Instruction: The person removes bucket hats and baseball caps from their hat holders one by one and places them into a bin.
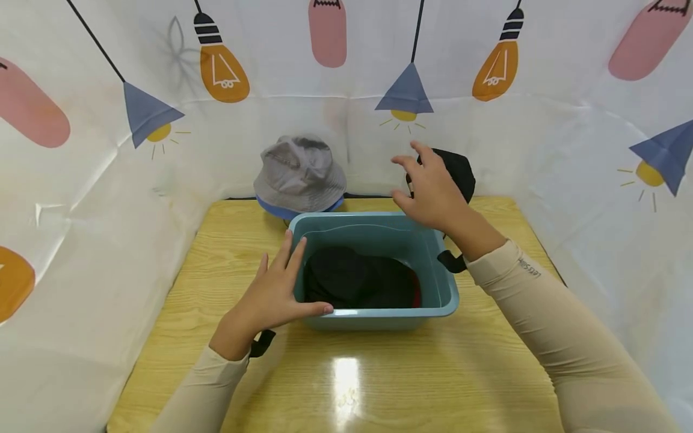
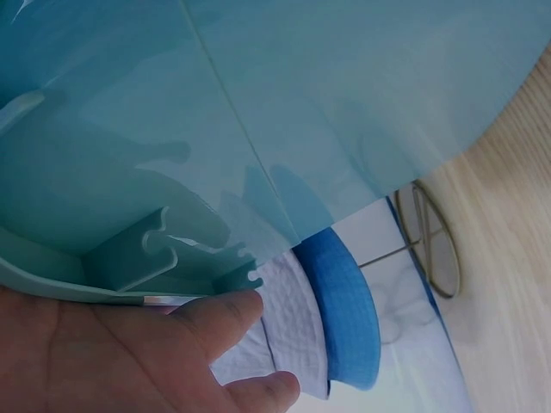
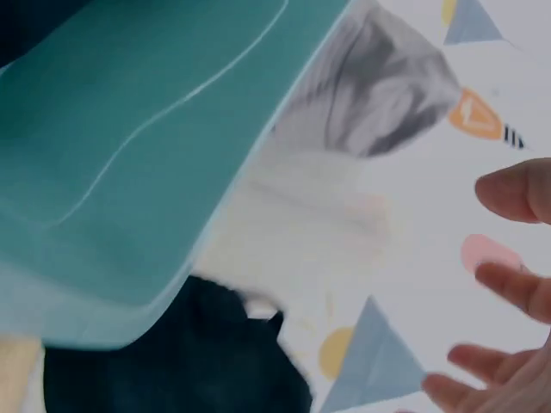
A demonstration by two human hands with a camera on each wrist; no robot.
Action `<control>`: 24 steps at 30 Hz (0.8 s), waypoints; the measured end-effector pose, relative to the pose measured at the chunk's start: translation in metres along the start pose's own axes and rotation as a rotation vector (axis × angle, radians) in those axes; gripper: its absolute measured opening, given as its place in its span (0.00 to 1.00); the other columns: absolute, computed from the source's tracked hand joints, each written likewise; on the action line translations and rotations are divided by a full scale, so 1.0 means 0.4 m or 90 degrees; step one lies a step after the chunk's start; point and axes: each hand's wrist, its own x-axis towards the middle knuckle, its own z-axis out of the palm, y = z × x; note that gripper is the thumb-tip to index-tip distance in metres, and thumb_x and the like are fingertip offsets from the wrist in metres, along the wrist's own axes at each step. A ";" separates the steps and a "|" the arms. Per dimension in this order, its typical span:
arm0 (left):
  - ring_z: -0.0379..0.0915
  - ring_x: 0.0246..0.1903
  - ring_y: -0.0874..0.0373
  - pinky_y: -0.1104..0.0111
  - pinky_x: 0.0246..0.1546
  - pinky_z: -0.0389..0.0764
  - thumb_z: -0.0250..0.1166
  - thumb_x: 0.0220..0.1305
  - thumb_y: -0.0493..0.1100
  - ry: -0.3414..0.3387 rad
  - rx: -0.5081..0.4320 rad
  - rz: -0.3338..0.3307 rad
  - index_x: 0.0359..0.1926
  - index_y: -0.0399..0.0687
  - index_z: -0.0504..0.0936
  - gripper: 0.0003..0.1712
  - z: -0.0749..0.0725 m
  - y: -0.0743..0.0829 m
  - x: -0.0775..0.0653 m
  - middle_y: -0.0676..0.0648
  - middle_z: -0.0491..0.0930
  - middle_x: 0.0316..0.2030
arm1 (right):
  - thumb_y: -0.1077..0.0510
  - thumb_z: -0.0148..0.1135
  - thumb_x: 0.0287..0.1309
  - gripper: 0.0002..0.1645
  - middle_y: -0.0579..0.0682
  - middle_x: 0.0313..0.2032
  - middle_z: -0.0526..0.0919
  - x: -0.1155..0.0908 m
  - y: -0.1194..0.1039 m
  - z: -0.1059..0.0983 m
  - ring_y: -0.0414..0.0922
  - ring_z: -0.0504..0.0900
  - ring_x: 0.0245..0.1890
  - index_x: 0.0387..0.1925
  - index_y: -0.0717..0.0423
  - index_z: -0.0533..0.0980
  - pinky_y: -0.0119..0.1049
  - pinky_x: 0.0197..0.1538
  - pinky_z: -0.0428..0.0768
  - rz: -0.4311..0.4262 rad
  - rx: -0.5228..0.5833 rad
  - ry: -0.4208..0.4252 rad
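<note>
Bin near desk's far edge, dark cap inside. My left hand touches bin, fingers apart; right hand empty, fingers apart, near black hat. I'd brace bin lightly, pinch hat softly.

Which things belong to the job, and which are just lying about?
Job, probably:
teal tub
dark cap inside it
left hand on its rim
right hand
black cap behind

Perhaps just about:
grey hat on blue hat
table
patterned sheet

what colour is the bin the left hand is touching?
The bin is a muted blue-green; the head view shows it best.
</note>
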 end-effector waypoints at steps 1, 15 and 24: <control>0.55 0.77 0.38 0.31 0.75 0.38 0.64 0.45 0.88 0.000 0.003 0.001 0.83 0.64 0.29 0.79 -0.001 0.001 0.000 0.44 0.24 0.83 | 0.46 0.63 0.68 0.38 0.58 0.82 0.47 0.000 0.011 0.000 0.63 0.52 0.80 0.75 0.50 0.66 0.66 0.75 0.59 0.020 0.005 0.011; 0.56 0.77 0.37 0.31 0.75 0.38 0.64 0.45 0.88 0.000 0.005 0.005 0.83 0.65 0.29 0.79 0.002 -0.003 -0.002 0.44 0.24 0.83 | 0.34 0.61 0.65 0.53 0.61 0.83 0.39 0.004 0.115 0.002 0.67 0.44 0.81 0.81 0.51 0.54 0.71 0.76 0.49 0.163 -0.007 0.036; 0.56 0.77 0.38 0.31 0.75 0.38 0.63 0.44 0.89 0.003 0.004 0.003 0.83 0.65 0.30 0.79 0.004 -0.004 -0.001 0.44 0.24 0.83 | 0.30 0.60 0.64 0.58 0.61 0.83 0.38 0.004 0.178 0.003 0.68 0.44 0.80 0.83 0.49 0.47 0.74 0.73 0.53 0.246 0.055 0.055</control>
